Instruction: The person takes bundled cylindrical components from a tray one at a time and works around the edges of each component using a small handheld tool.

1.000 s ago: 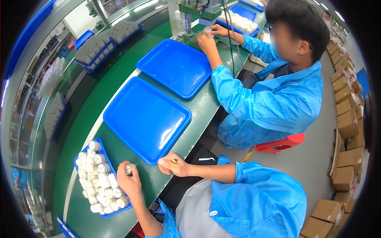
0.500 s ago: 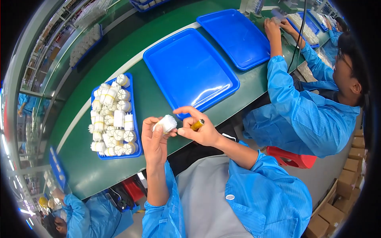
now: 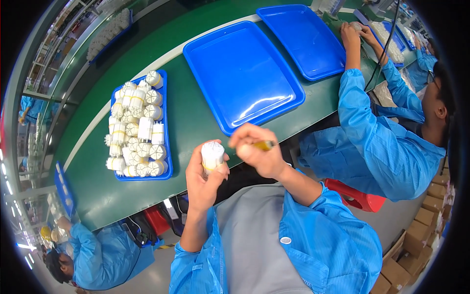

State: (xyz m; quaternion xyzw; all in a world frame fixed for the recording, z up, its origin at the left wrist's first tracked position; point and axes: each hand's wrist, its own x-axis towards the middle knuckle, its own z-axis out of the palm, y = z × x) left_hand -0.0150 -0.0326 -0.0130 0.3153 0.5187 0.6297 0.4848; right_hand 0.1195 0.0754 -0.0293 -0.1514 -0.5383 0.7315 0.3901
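Observation:
My left hand (image 3: 201, 185) grips a white cylindrical part (image 3: 212, 153) with a yellow band around it. The part stands upright, its ribbed white end facing up. Just to its right, my right hand (image 3: 258, 158) is curled around a short yellow rod-like tool (image 3: 265, 145) with a dark end. Motion blurs the fingertips, and the rest of the tool is hidden in the hand. To the left, a blue tray (image 3: 169, 147) bears several similar white cylinders (image 3: 145, 128) with yellow bands, piled at various angles.
Beyond my hands a large blue tray (image 3: 245, 73) lies on the green bench (image 3: 186, 132), with another blue tray (image 3: 303, 44) to its right. A co-worker (image 3: 377, 137) sits at the right by a red stool (image 3: 360, 196). Another person (image 3: 105, 255) works at the lower left.
The white cylinder has turned from tilted to upright in my left hand. My right hand has shifted slightly right, its extended forefinger now drawn in. The view has shifted a little.

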